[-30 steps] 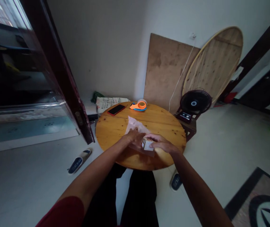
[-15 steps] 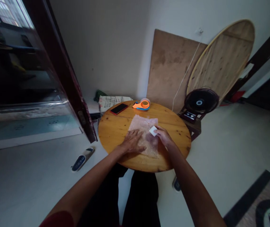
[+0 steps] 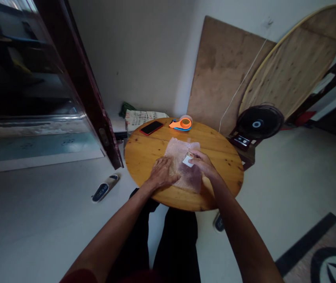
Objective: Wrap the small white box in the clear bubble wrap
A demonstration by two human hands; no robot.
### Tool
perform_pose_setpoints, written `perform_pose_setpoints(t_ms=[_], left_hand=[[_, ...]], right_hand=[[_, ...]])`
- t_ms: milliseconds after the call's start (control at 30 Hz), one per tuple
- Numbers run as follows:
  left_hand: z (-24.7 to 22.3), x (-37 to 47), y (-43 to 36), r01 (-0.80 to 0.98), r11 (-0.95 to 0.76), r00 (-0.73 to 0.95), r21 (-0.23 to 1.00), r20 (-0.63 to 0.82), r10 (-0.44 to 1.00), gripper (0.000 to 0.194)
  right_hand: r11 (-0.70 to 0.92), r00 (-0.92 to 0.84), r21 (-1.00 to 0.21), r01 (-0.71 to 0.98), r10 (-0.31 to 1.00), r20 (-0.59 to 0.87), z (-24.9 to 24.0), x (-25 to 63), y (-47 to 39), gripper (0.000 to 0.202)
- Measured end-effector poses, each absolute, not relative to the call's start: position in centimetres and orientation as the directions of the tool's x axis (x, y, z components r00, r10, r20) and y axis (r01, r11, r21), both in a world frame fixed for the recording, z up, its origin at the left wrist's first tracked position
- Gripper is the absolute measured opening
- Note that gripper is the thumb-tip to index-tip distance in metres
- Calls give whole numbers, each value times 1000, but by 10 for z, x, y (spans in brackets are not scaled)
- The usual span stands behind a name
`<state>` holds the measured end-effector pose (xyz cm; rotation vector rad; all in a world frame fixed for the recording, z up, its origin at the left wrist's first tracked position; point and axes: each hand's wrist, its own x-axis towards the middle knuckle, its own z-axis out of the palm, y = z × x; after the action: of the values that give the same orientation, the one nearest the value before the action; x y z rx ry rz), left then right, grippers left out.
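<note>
A sheet of clear bubble wrap (image 3: 182, 147) lies on the round wooden table (image 3: 142, 163). My left hand (image 3: 163, 172) rests flat on its left side, fingers spread. In my right hand (image 3: 203, 163) is a small white box (image 3: 188, 159), gripped between thumb and fingers over the middle of the wrap. Whether the box touches the wrap I cannot tell.
An orange and blue tape dispenser (image 3: 182, 124) and a red-edged phone (image 3: 151, 127) lie toward the table's far edge. Beyond the right edge stands a dark round fan (image 3: 256, 122). Boards (image 3: 225, 68) lean on the wall; slippers (image 3: 105, 188) are on the floor.
My right hand has brought the white box slightly left and lower over the bubble wrap, tilting it. My left hand stays on the wrap. The camera view has shifted a little.
</note>
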<state>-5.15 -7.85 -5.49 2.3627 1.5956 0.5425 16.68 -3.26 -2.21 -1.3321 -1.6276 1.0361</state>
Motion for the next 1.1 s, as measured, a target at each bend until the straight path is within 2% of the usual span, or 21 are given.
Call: perform_pose_setpoints(t_ms=[100,300,400,567,767,1100], left_hand=[[-56,-51,-78,830,-388,324,401,221,920,86],[-60,-50,-77,815,-406,312,413,277,909,80],[-62,-51,-77,808,-413,319,419,277,906,84],[-63,-53,-76,798,-422,329,431,275,903,85],[-62,-53,-77,795,-412,321,445,269,908,87],[-64,-53,-75,802,-408,319,436,264,910,87]], right_hand=[[164,-197,-904,395,976,91,-29,159,-26,51],[366,-370,-830,421,905,211,-45,157,-31,59],[355,-327,-837,416,917,227,-47,161,-34,59],[312,-277,-862,399,937,211,-56,161,-34,45],[338,-233,-877,343,934,270,-68,159,-35,51],[357,-233,-851,385,930,284,-72,163,-34,48]])
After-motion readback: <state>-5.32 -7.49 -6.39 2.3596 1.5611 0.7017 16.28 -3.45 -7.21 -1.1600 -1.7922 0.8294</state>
